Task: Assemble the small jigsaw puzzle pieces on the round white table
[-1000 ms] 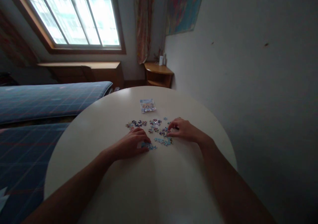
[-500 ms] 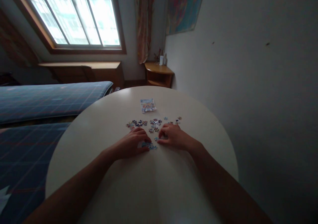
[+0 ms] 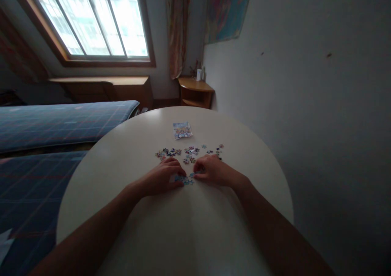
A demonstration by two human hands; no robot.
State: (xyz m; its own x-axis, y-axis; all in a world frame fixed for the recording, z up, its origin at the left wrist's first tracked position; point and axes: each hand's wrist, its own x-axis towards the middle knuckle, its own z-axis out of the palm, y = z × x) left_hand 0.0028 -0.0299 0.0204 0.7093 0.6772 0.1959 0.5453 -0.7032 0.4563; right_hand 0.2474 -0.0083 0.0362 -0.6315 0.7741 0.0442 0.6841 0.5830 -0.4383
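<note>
Near the middle of the white round table, my left hand (image 3: 166, 175) rests with thumb and forefinger curled about a small cluster of joined light-blue puzzle pieces (image 3: 187, 182), holding it on the tabletop. Across from it, my right hand (image 3: 212, 171) pinches a light-blue puzzle piece (image 3: 192, 175) at the cluster's upper right edge. Whether that piece is locked in or only touching, I cannot tell. Beyond my hands lie loose puzzle pieces (image 3: 191, 150) in small heaps. My fingers partly hide the cluster and some pieces.
A printed picture packet (image 3: 182, 130) lies farther back on the white table (image 3: 128, 227). To the left are plaid-covered mattresses (image 3: 39, 178). A wall (image 3: 330, 145) runs along the right, and a corner shelf (image 3: 195, 84) stands behind the table.
My right hand has moved slightly left and down, bringing its puzzle piece against the cluster. A few loose pieces behind it are now uncovered. My left hand stays nearly still.
</note>
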